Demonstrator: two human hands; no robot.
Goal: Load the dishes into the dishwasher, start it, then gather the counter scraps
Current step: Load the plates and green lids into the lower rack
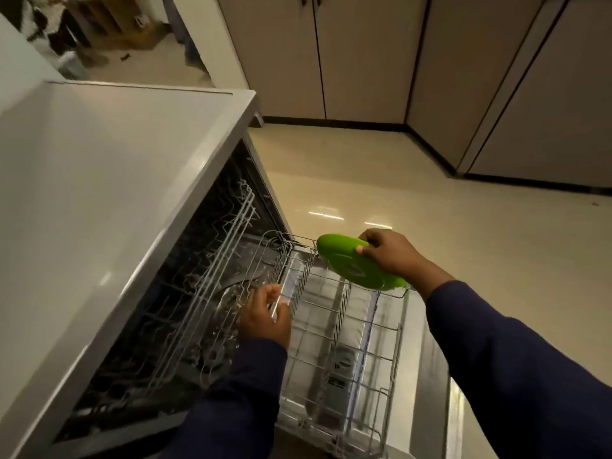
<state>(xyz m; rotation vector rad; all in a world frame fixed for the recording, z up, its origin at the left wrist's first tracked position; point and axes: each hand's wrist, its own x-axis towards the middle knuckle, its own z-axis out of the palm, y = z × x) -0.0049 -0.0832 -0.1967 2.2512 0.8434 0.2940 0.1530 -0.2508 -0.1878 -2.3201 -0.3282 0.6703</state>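
Your right hand (pixel 389 251) grips green plate (pixel 359 263), tilted above far end of pulled-out lower rack (pixel 344 329). Your left hand (pixel 265 314) curls round rack's left rim wire.

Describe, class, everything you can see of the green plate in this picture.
The green plate is round, bright green and smooth, plastic by its look, and seen from its underside with a raised foot ring. The right hand grips its far rim. It is tilted above the far end of the pulled-out lower rack, not yet slotted between the tines.

The dishwasher (pixel 185 293) interior is dark and blurred; its lower rack (pixel 347 342) is cut off.
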